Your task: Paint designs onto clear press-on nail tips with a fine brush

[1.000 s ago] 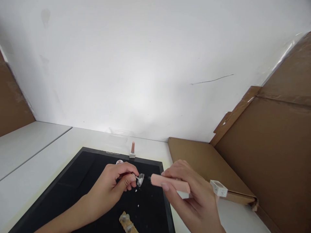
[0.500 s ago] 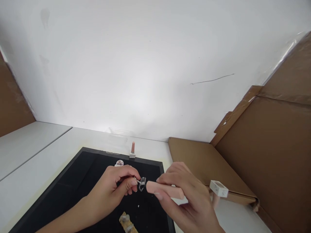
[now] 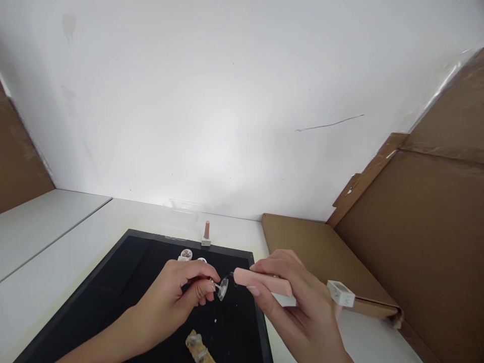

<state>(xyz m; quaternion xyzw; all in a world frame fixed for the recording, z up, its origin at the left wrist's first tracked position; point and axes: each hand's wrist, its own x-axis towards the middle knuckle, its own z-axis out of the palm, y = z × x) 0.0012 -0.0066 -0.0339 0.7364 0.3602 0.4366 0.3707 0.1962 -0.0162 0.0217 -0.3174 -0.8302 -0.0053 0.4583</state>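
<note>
Between its thumb and fingers, my left hand (image 3: 179,290) pinches a thin stick whose far end carries a clear false nail (image 3: 223,290). My right hand (image 3: 293,297) is closed around a pink nail polish brush (image 3: 263,281) by its cap handle. The dark brush end points left, close to the false nail; whether it touches cannot be made out. Below my hands a yellowish strip with clear lumps (image 3: 199,347) lies on the black mat (image 3: 113,287). Small round pots (image 3: 186,254) sit just beyond my left hand.
A pink-capped bottle (image 3: 206,234) stands at the mat's far edge. Another white, square-ended bottle (image 3: 341,294) shows beyond my right wrist. A flat cardboard box (image 3: 321,252) lies at right, with a cardboard wall (image 3: 427,217) beside it. A clear tray (image 3: 183,212) rests by the white wall.
My right hand has drawn the brush slightly up and to the right, off the false nail's front. The false nail has turned a little in my left hand, which stays in place.
</note>
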